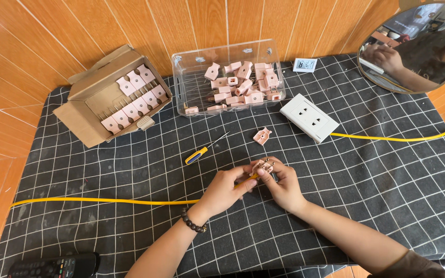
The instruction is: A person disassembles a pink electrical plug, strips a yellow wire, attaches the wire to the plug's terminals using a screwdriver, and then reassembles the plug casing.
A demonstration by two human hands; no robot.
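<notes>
Two hands (fingers pinching) round ridged pink plug

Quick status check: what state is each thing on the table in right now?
Pink plug: opened, held by both hands.
Plug cover: off, lying alone.
Cardboard box: open, plugs in rows.
Clear bin: uncovered, plugs heaped.
Screwdriver: lying unused.
White socket: nothing plugged in.
Yellow cable: end at the hands.

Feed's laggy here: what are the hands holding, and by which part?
Both hands, left hand and right hand, pinch a pink plug by its body, where the yellow cable ends.
</notes>
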